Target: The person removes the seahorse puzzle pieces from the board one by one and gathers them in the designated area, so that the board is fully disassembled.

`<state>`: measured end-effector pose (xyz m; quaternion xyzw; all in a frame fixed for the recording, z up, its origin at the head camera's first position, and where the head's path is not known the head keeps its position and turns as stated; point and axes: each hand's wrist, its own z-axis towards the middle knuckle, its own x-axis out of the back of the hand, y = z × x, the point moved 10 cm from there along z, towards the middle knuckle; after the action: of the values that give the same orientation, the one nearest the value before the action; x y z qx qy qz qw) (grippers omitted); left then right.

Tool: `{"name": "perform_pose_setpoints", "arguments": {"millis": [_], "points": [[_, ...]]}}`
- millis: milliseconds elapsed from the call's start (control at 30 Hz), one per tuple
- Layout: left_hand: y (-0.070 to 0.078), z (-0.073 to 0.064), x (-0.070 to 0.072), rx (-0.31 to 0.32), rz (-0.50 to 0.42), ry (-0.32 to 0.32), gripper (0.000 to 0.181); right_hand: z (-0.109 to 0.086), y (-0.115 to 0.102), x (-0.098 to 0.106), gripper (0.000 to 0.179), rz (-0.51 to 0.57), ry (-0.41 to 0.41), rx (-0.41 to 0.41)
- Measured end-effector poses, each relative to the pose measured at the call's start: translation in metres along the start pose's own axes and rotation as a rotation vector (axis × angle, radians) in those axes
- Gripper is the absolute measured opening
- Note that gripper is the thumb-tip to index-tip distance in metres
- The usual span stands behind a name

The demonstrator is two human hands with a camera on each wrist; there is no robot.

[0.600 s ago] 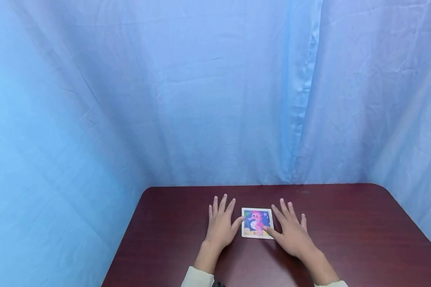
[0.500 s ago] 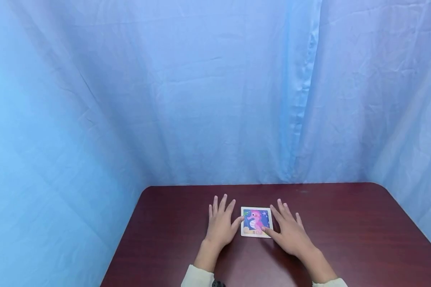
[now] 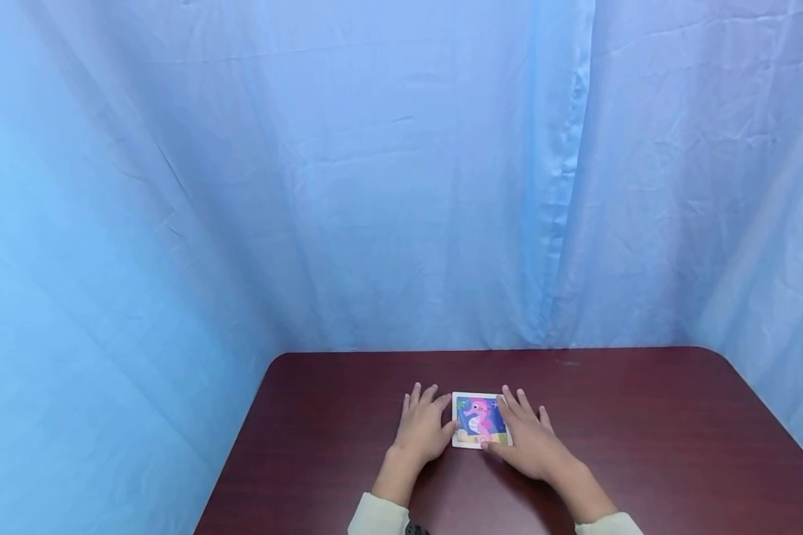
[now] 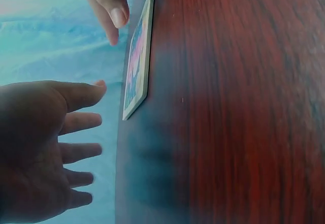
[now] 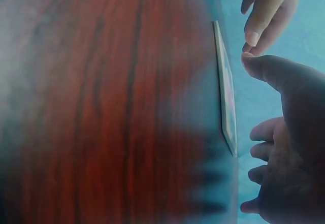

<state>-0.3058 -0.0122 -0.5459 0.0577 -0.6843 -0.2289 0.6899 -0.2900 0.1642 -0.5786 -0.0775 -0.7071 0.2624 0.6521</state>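
The left hand (image 3: 423,431) has its fingers extended and spread, just beside the left edge of a picture panel (image 3: 476,426); from the head camera its thumb tip overlaps that edge. The right hand (image 3: 534,446) has loosely extended fingers and its thumb held apart, one fingertip over the panel's far right corner and the thumb by its near edge. Both wrist views show a gap between the hands' fingers and the panel, which lies flat between them on the dark red, wood-grained tabletop (image 3: 656,423).

The far edge runs behind the panel, its two corners rounded, with a blue curtain (image 3: 401,186) hanging beyond. A strip of bare wood separates panel from far edge; a broader stretch reaches to the right side than to the left, and more wood lies toward the person.

The panel is thin and square, with a whitish border, pale sides and a pink seahorse on blue above sandy yellow, with green at the upper left.
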Motion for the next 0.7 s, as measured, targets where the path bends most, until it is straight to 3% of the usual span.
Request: {"name": "perform_pose_setpoints", "arguments": {"millis": [200,367,700], "points": [[0.005,0.003,-0.009,0.001,-0.085,-0.063,0.05,0.002,0.006,-0.009,0.094,0.021,-0.054,-0.03],[0.006,0.005,-0.012,0.003,-0.097,-0.074,0.051,0.004,0.012,-0.018,0.094,0.031,-0.106,-0.047],[0.0,0.016,-0.021,0.068,-0.294,-0.003,0.038,0.006,0.013,-0.019,0.095,0.051,-0.107,-0.068]]}}
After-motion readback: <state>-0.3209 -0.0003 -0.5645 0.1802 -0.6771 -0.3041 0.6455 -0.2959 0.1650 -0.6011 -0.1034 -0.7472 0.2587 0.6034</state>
